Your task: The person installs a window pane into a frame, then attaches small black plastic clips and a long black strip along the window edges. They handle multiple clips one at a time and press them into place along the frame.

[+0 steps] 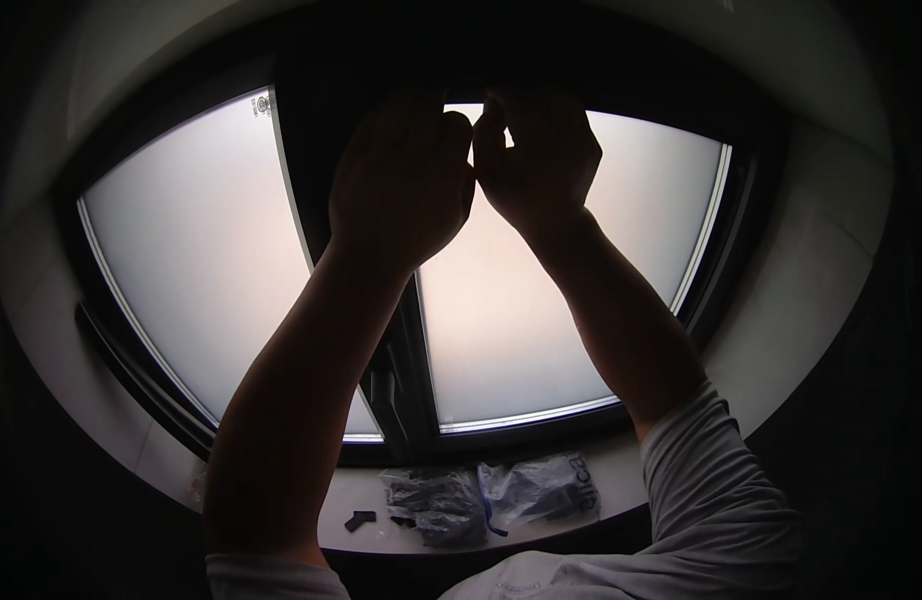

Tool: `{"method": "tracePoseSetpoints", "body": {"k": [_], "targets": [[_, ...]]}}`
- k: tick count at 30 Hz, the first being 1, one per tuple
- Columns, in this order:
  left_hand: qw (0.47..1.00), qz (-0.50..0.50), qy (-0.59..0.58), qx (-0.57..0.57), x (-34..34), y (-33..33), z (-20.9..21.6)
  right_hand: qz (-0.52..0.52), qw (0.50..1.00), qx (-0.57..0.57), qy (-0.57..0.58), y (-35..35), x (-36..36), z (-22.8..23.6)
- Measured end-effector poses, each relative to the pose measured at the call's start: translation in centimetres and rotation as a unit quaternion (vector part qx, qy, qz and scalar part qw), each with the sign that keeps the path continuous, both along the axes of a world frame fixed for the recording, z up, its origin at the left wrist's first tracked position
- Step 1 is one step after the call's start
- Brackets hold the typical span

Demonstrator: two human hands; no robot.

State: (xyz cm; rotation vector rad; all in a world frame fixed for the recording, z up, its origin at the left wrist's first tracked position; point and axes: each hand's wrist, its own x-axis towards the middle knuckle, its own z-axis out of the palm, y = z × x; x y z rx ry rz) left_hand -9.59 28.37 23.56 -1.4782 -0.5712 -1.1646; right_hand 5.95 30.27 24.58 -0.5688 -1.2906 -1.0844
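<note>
Both my hands are raised to the top of a dark-framed window with frosted glass (pixel 196 250). My left hand (pixel 401 180) and my right hand (pixel 536 165) are side by side, fingertips touching near the upper frame (pixel 461 85). Backlight turns them into silhouettes, so I cannot tell whether they hold anything. The window's centre post (pixel 406 370) with a handle (pixel 384 395) runs down behind my left forearm.
On the white sill (pixel 381 540) below lie crumpled clear plastic bags (pixel 491 495) with dark contents and a small dark piece (pixel 359 520). White wall reveals curve around the window on both sides. The room around is dark.
</note>
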Motion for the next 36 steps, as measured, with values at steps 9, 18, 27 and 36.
{"method": "tracePoseSetpoints", "body": {"k": [9,18,27,36], "targets": [[0.997,0.066,0.024,-0.041,-0.1,-0.2,0.2,-0.034,0.996,-0.078,-0.027,-0.3,0.3,-0.4],[0.997,0.068,0.033,-0.011,-0.7,-0.1,0.2,-0.02,0.999,-0.048,-0.014,-0.1,-0.2,-0.3],[0.997,0.044,0.02,-0.059,-0.8,-1.1,0.1,0.079,0.996,-0.015,-0.038,-0.3,0.2,-0.4],[0.998,0.036,0.047,-0.03,-1.3,0.0,-0.4,0.071,0.995,-0.019,-0.064,-0.4,0.2,0.2]]}}
